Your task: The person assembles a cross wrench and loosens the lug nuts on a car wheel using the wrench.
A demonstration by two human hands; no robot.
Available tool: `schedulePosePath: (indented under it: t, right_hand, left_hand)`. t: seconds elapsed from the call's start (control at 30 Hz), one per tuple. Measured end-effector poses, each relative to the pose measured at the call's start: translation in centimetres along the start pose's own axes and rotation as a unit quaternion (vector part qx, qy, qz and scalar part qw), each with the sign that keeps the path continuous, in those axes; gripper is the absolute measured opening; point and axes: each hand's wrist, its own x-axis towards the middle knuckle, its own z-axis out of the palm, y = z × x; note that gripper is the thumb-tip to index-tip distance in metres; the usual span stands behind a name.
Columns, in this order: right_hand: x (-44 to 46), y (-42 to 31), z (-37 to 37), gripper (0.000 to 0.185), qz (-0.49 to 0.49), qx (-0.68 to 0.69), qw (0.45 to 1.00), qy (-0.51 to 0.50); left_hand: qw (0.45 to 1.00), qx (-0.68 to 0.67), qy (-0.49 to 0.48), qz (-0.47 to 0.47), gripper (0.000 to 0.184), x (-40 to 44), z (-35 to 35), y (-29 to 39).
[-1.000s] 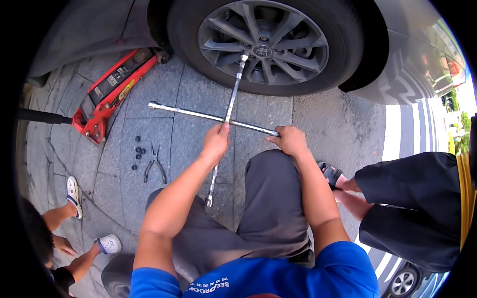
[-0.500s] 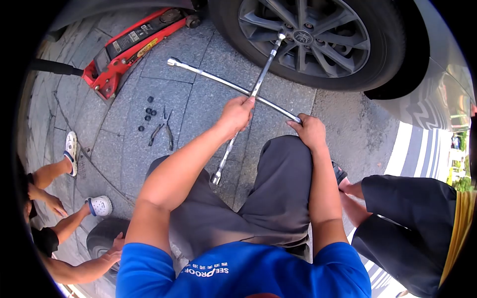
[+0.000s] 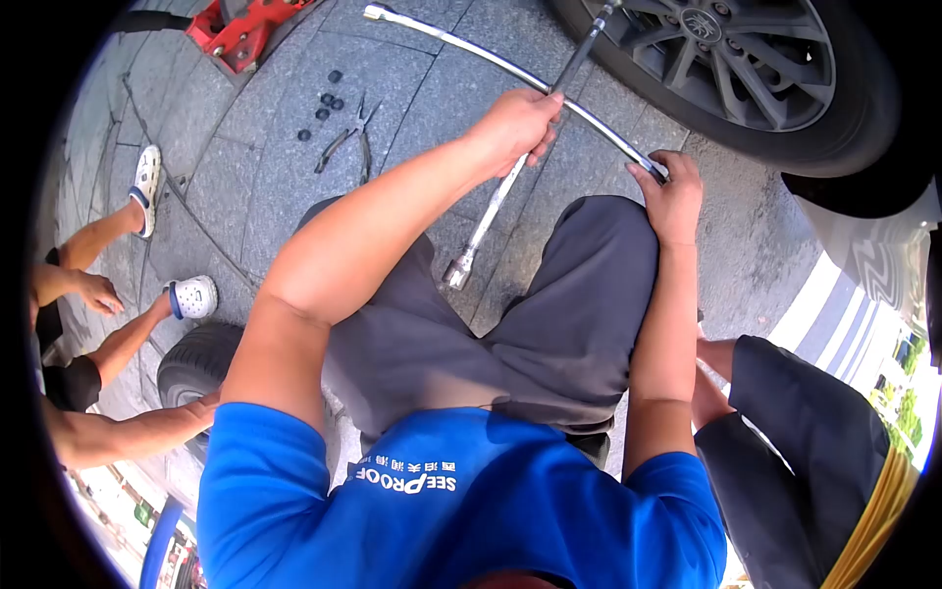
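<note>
A chrome four-way lug wrench [image 3: 488, 221] stretches between my hands. My left hand [image 3: 520, 128] is closed around it near the crossing of its bars. My right hand [image 3: 674, 196] has thumb and fingers bent around the end of the bar on the right. The wrench's far end overlaps the left edge of the car wheel [image 3: 760, 83] at the top of the view; whether it touches the wheel I cannot tell. Its near socket hangs over the paving between my knees.
Pliers [image 3: 350, 140] and several small black caps [image 3: 332, 102] lie on the stone paving. A red floor jack [image 3: 235, 39] is at the top left. Another person crouches at left beside a loose tire [image 3: 196, 363]; someone in dark trousers [image 3: 805, 432] stands at right.
The view has tilted and shifted, so the jack and wheel sit higher. The wrench's far end now appears farther left of the wheel's hub. My right hand's fingers look looser on the bar.
</note>
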Motion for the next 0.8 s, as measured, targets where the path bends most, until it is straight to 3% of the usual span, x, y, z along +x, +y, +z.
schedulePosePath:
  t: [0.07,0.1,0.17,0.3,0.33,0.37,0.43,0.5,0.57,0.67,0.8]
  right_hand:
    - [0.4,-0.8,-0.3,0.021,-0.038,0.073,0.99,0.116]
    - [0.7,-1.2,-0.4,0.021,-0.041,0.07,0.989,0.121]
    - [0.4,-2.4,-0.3,0.013,0.11,0.16,0.967,0.167]
    - [0.7,-4.6,-1.1,0.008,0.022,0.117,0.975,0.19]
    - [0.9,-3.7,-0.9,0.01,0.09,0.145,0.963,0.21]
    - [0.9,-2.7,-0.9,0.01,0.085,0.138,0.961,0.223]
    - [1.0,-1.3,-1.1,0.021,0.229,0.199,0.92,0.247]
    - [0.5,-1.9,-0.9,0.024,0.231,0.246,0.909,0.246]
    - [-0.1,-3.5,0.1,0.018,0.247,0.285,0.911,0.164]
    - [0.0,-5.5,1.1,0.018,0.152,0.207,0.956,0.145]
    - [1.1,-7.2,0.8,0.017,0.187,0.219,0.953,0.095]
  left_hand:
    - [1.0,0.0,0.009,0.004,0.033,0.1,-0.6,0.4]
    - [1.0,-0.011,0.019,0.006,0.032,0.2,-0.9,0.6]
    - [0.999,-0.023,0.029,0.001,0.032,-0.3,-1.9,0.2]
    - [0.994,-0.083,0.073,0.011,0.031,0.6,-3.2,0.9]
    - [0.995,-0.083,0.06,0.024,0.031,0.7,-3.6,1.2]
    - [0.993,-0.087,0.074,0.018,0.031,0.5,-4.1,1.3]
    - [0.992,-0.092,0.087,0.02,0.03,0.3,-4.5,1.6]
    - [0.989,-0.112,0.095,0.006,0.03,-0.2,-5.1,1.5]
    - [0.988,-0.101,0.115,0.002,0.03,-0.5,-5.2,1.8]
    - [0.984,-0.12,0.128,0.019,0.03,-0.5,-5.3,1.7]
    - [0.985,-0.107,0.131,0.03,0.032,-0.6,-5.2,1.4]
